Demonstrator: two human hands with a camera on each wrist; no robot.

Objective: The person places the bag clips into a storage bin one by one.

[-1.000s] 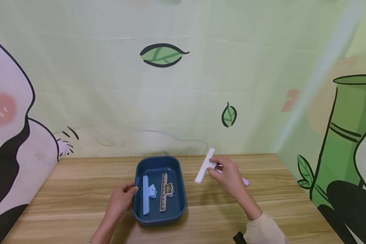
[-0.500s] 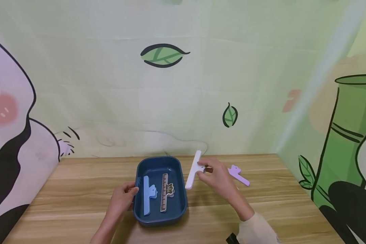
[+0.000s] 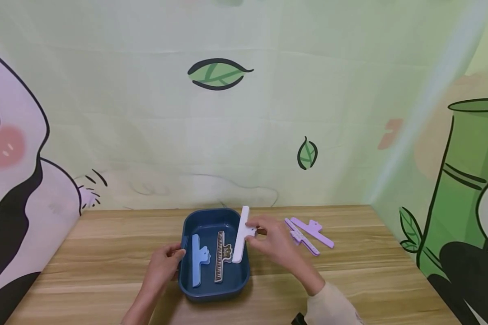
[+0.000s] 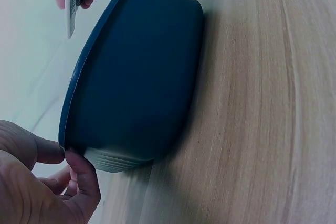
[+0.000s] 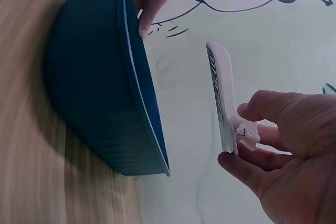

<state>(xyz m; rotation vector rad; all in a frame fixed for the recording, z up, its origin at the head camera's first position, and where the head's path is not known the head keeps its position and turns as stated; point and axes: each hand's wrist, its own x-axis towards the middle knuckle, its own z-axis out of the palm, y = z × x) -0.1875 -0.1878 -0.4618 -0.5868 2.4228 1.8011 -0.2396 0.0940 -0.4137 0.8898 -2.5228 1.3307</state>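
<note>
My right hand [image 3: 278, 241] pinches a white bag clip [image 3: 241, 234] by its scalloped handle, over the right rim of a dark blue plastic basin [image 3: 213, 296]. In the right wrist view the clip [image 5: 224, 74] is apart from the basin, with thumb and fingers on its handle. My left hand [image 3: 160, 266] grips the basin's left rim between thumb and fingers; the left wrist view shows this hand [image 4: 47, 182] at the rim. Inside the basin lie a light blue clip [image 3: 196, 266] and a brown-and-white striped clip [image 3: 219, 259], side by side.
Two purple clips lie close together on the wooden table [image 3: 105, 257], right of the basin: a plain one [image 3: 319, 234] and a patterned one [image 3: 309, 243]. A printed cloth backdrop [image 3: 146, 113] rises behind the table's far edge.
My right hand has carried the white clip leftward from beside the purple clips to over the basin's right rim. Both purple clips now show fully. The left hand stays on the rim.
</note>
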